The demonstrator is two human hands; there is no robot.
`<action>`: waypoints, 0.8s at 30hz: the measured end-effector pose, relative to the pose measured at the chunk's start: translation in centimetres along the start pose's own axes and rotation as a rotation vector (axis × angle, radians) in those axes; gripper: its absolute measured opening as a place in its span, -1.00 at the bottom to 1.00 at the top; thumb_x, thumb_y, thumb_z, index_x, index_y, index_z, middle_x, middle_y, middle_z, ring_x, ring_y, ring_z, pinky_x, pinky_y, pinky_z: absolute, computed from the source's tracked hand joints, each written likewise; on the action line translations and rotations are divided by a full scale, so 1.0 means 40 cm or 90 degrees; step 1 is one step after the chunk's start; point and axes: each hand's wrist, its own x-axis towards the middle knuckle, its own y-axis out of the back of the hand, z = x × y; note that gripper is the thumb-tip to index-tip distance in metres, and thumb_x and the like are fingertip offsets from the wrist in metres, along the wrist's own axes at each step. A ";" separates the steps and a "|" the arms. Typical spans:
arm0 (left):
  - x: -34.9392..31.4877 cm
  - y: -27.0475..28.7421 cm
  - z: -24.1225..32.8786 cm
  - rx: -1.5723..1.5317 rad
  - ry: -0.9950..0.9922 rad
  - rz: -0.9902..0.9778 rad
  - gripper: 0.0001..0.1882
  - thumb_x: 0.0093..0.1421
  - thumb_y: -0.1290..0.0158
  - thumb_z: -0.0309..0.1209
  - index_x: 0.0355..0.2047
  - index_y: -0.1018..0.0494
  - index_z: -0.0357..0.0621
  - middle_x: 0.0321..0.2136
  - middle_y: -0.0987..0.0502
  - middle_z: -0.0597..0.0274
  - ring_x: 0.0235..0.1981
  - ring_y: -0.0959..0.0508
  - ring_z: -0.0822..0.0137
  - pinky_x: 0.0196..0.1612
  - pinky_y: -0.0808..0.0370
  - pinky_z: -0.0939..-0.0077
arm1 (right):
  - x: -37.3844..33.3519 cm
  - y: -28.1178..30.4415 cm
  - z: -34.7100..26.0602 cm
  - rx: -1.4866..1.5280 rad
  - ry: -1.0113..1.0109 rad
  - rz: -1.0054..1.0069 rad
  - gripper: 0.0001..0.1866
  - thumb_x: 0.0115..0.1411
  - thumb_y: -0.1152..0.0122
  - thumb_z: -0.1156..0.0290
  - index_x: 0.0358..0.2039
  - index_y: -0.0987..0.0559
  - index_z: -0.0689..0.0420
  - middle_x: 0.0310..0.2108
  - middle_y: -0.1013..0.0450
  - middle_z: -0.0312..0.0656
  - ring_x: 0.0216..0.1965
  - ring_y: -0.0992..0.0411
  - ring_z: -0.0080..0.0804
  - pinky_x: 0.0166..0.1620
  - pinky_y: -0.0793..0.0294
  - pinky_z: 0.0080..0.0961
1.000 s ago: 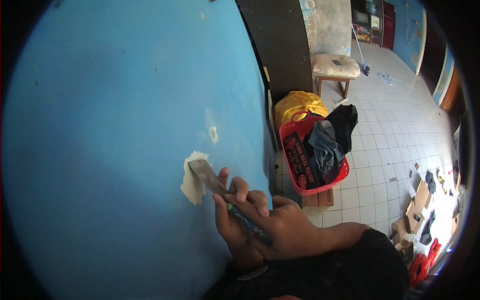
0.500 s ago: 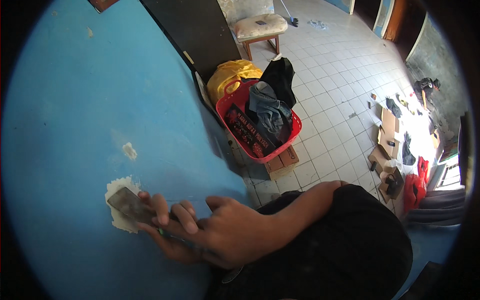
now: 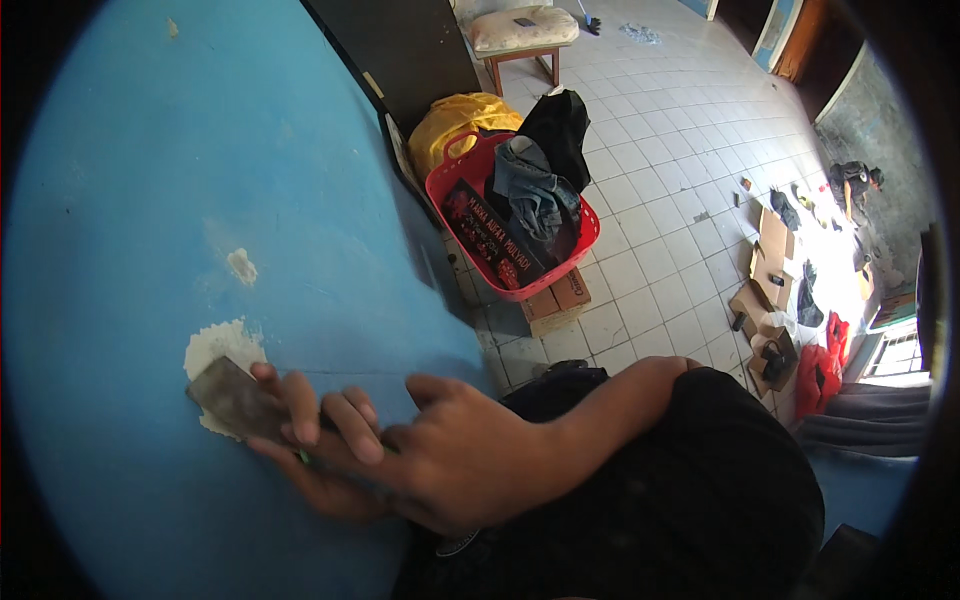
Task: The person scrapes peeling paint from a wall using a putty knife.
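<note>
My right hand is closed around the handle of a putty knife with a flat, greyish blade. Specks of green show at the handle between the fingers. The blade lies against the blue wall, over a pale, rough-edged patch of filler, hiding its middle. Just above is a second, smaller pale patch. My forearm reaches in from the right, out of a black sleeve. My left hand does not show.
A red basket of clothes and a dark printed board stands by a cardboard box on white tiles. Behind are a yellow bundle and a cushioned stool. At right, a person bends near flattened cardboard and red bags.
The blade has slid lower across the pale patch, baring more of its upper part. My whole view has shifted slightly, so the wall and basket sit a little higher and further left.
</note>
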 end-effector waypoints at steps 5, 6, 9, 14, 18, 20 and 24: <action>-0.023 0.060 0.013 0.051 0.008 0.132 -0.40 0.50 0.38 -0.10 0.35 0.00 -0.31 -0.30 -0.32 0.35 -0.57 -0.37 0.43 -0.24 -0.47 0.39 | -0.005 -0.033 0.002 -0.088 -0.002 0.037 -0.43 0.05 -0.19 0.27 0.09 -0.44 0.24 -0.69 -0.43 -0.21 -0.69 -0.41 -0.27 -0.40 -0.34 -0.32; -0.053 0.109 0.041 0.082 0.035 0.025 -0.38 0.50 0.38 -0.08 0.35 -0.01 -0.31 -0.29 -0.31 0.36 -0.56 -0.34 0.45 -0.24 -0.46 0.39 | -0.003 -0.036 -0.002 -0.077 0.010 0.019 -0.43 0.05 -0.19 0.27 0.09 -0.44 0.24 -0.68 -0.44 -0.21 -0.69 -0.41 -0.28 -0.40 -0.34 -0.32; -0.013 0.056 -0.002 0.042 0.016 0.169 -0.38 0.50 0.39 -0.07 0.35 -0.02 -0.34 -0.26 -0.35 0.34 -0.51 -0.44 0.42 -0.21 -0.50 0.37 | -0.007 -0.019 0.002 -0.026 0.004 -0.055 -0.39 0.05 -0.19 0.28 0.13 -0.42 0.25 -0.67 -0.44 -0.19 -0.70 -0.41 -0.28 -0.39 -0.35 -0.31; -0.033 0.057 -0.001 0.004 0.058 0.023 -0.40 0.51 0.40 -0.11 0.35 0.03 -0.34 -0.30 -0.35 0.32 -0.53 -0.44 0.41 -0.10 -0.44 0.43 | -0.028 -0.046 -0.001 -0.055 -0.017 0.029 -0.37 0.06 -0.19 0.28 0.16 -0.40 0.26 -0.69 -0.42 -0.19 -0.72 -0.37 -0.32 -0.39 -0.35 -0.32; 0.004 0.059 -0.019 -0.026 0.042 0.139 -0.43 0.52 0.45 -0.17 0.37 0.12 -0.32 -0.31 -0.39 0.25 -0.53 -0.49 0.37 0.02 -0.37 0.40 | -0.027 -0.082 0.038 -0.042 -0.014 -0.001 -0.37 0.07 -0.18 0.31 0.18 -0.39 0.24 -0.69 -0.41 -0.23 -0.72 -0.38 -0.35 -0.39 -0.36 -0.37; -0.003 0.065 -0.027 -0.026 0.033 0.145 -0.42 0.52 0.46 -0.18 0.37 0.14 -0.33 -0.32 -0.40 0.24 -0.52 -0.49 0.37 0.01 -0.37 0.35 | -0.022 -0.103 0.051 -0.101 -0.028 -0.026 -0.34 0.07 -0.17 0.35 0.22 -0.36 0.24 -0.68 -0.41 -0.24 -0.70 -0.39 -0.37 -0.40 -0.37 -0.39; -0.022 0.094 -0.040 0.047 0.024 0.165 -0.39 0.51 0.49 -0.14 0.36 0.15 -0.39 -0.34 -0.40 0.20 -0.53 -0.50 0.34 0.01 -0.35 0.20 | -0.058 -0.069 0.058 -0.066 -0.015 -0.046 -0.30 0.06 -0.16 0.38 0.27 -0.32 0.26 -0.66 -0.41 -0.25 -0.68 -0.39 -0.39 -0.41 -0.37 -0.39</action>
